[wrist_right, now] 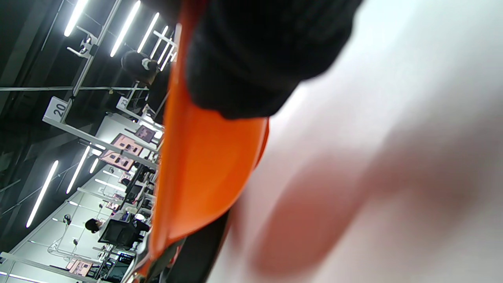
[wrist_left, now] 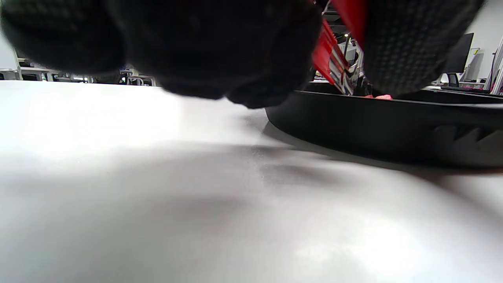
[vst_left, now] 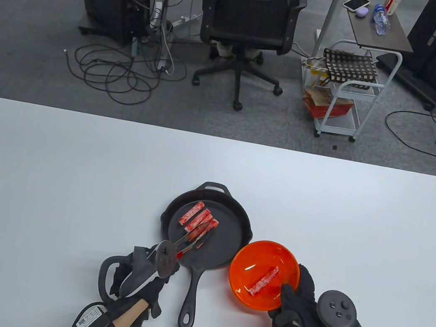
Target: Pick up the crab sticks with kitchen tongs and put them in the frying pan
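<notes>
A black frying pan point(vst_left: 226, 236) sits mid-table with its handle pointing toward me. Several red-and-white crab sticks point(vst_left: 191, 213) lie side by side in its left half. My left hand point(vst_left: 156, 283) grips metal kitchen tongs point(vst_left: 187, 242). Their tips reach into the pan among the sticks, and I cannot tell if they pinch one. Right of the pan, an orange bowl point(vst_left: 252, 258) holds one crab stick point(vst_left: 264, 281). My right hand point(vst_left: 296, 295) holds the bowl's right rim. The left wrist view shows the tongs' red part point(wrist_left: 330, 59) and the pan's wall point(wrist_left: 393, 125). The right wrist view shows the bowl's wall point(wrist_right: 204, 157).
The white table point(vst_left: 70, 188) stretches wide on both sides of the pan. Beyond its far edge stand an office chair point(vst_left: 248, 17), a white trolley point(vst_left: 347, 98) and floor cables.
</notes>
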`<state>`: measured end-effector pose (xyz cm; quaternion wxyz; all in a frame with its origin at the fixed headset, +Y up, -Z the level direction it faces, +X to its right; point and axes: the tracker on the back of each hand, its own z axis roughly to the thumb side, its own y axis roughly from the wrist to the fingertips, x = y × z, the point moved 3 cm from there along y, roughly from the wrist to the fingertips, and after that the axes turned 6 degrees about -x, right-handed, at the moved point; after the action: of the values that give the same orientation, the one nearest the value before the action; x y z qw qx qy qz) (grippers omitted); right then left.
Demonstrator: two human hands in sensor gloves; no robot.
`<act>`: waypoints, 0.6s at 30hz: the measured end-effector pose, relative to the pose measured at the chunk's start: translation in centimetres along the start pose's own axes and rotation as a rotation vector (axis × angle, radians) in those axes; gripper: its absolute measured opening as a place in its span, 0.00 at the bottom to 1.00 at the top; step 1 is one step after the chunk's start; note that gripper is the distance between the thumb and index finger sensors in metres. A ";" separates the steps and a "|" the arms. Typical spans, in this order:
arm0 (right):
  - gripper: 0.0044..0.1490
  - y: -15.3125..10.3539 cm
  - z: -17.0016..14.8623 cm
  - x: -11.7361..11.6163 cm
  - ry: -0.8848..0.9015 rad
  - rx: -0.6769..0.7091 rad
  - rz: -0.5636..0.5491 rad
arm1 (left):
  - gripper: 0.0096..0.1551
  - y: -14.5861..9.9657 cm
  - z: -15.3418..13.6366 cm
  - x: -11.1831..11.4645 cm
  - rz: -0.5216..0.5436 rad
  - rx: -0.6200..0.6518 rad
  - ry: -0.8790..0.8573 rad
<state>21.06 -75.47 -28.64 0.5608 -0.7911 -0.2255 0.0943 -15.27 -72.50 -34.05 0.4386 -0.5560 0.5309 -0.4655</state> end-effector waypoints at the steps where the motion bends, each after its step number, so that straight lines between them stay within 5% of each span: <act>1: 0.41 0.0 0.0 0.1 0.003 -0.001 -0.005 | 0.45 0.0 0.0 0.0 -0.002 0.000 0.000; 18: 0.41 -0.2 0.4 0.6 0.052 0.026 -0.009 | 0.46 0.0 0.0 -0.1 -0.018 -0.009 -0.014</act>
<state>21.39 -74.85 -28.55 0.5769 -0.7849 -0.2133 0.0740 -15.30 -72.38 -34.07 0.4357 -0.5659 0.5250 -0.4629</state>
